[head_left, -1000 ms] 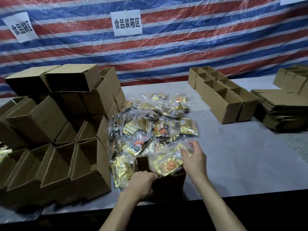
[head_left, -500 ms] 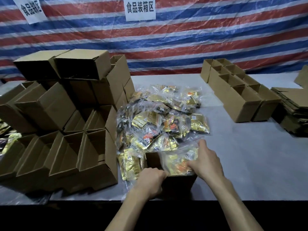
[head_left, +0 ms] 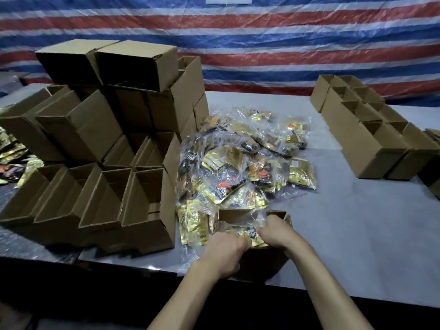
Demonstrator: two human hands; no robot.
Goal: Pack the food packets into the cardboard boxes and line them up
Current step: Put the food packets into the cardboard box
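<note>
An open cardboard box (head_left: pixel 238 216) stands at the table's front edge, right in front of me. A clear bag of gold food packets (head_left: pixel 245 231) sits in its mouth. My left hand (head_left: pixel 223 254) grips the box's near left rim. My right hand (head_left: pixel 277 232) is closed on the bag and presses it down into the box. Behind the box lies a heap of bagged gold and orange food packets (head_left: pixel 247 163). One gold packet bag (head_left: pixel 194 225) lies just left of the box.
Empty open boxes (head_left: pixel 100 198) are stacked in tiers on the left. A double row of open boxes (head_left: pixel 371 139) runs along the right. Loose packets (head_left: pixel 12 160) lie at the far left edge. A striped tarp (head_left: pixel 262 44) hangs behind the grey table (head_left: pixel 357 234).
My right hand has pushed the bag of packets down from above the rim into the box. My left hand stays on the box's rim. The camera has tilted down and closer.
</note>
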